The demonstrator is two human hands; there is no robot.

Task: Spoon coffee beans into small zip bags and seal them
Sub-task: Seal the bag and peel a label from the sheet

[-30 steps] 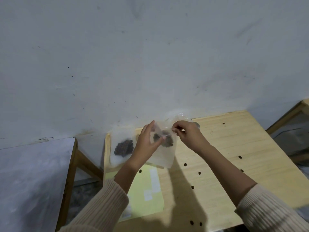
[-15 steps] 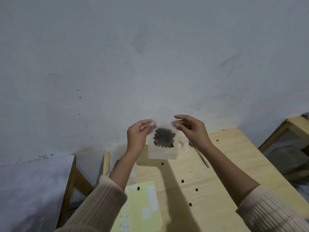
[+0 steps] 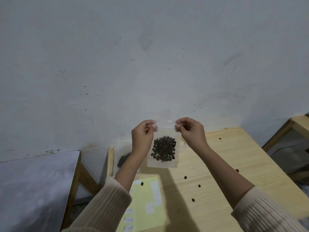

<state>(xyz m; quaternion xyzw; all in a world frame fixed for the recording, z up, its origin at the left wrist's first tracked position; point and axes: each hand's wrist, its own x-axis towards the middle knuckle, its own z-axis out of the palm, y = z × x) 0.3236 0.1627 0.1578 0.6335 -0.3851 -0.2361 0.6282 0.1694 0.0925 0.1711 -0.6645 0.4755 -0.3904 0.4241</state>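
The bag (image 3: 162, 164) hangs upright in the air over the far part of the tabletop (image 3: 234, 164), in front of the wall (image 3: 150, 64). The left hand (image 3: 142, 136) pinches its top left corner between thumb and curled fingertips. The right hand (image 3: 192, 133) pinches the top right corner the same way, with the top edge stretched between them. Whether the zip is closed cannot be told. The beans (image 3: 163, 150) sit in a dark clump in the bag's middle and lower part. A second bag (image 3: 122, 159) with beans lies at the tabletop's far left corner, partly hidden behind the left forearm. A yellow sheet (image 3: 147, 206) with white labels lies on the near left. Loose beans (image 3: 199, 186) are scattered over the wood, and one lies on the sheet.
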